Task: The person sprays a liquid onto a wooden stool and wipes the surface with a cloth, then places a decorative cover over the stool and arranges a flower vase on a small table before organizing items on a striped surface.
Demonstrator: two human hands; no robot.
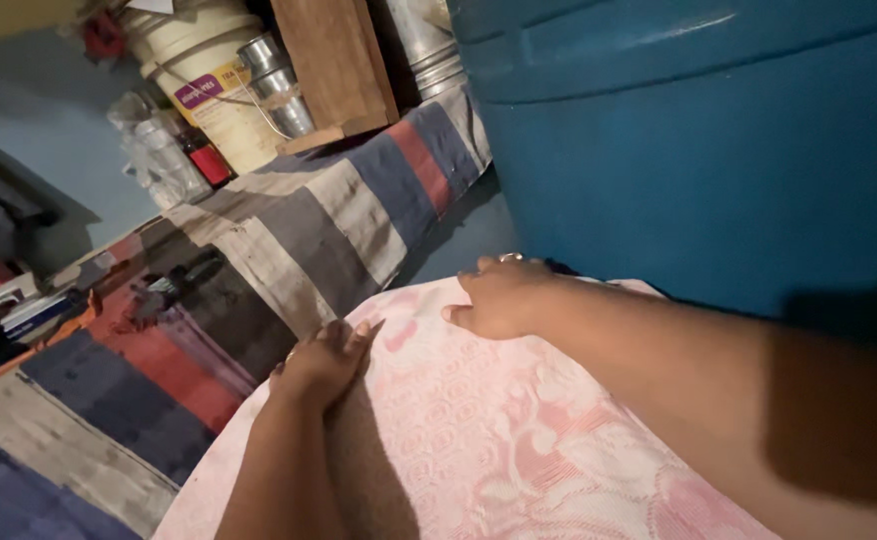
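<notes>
A pink and white patterned cloth [479, 440] lies spread in front of me, over a striped cloth. My left hand [324, 362] rests on the pink cloth's left edge, fingers curled over it. My right hand [504, 297] presses down on the cloth's far end, fingers bent around that edge, close to a big blue drum [699, 140]. Whether either hand pinches the fabric or only lies on it is hard to tell.
A striped cloth [339, 220] in grey, blue, red and beige covers the surface to the left. At the back stand a cream bucket [209, 85], metal cups [274, 80], a wooden board [334, 60] and bottles [174, 155]. Clutter lies at far left.
</notes>
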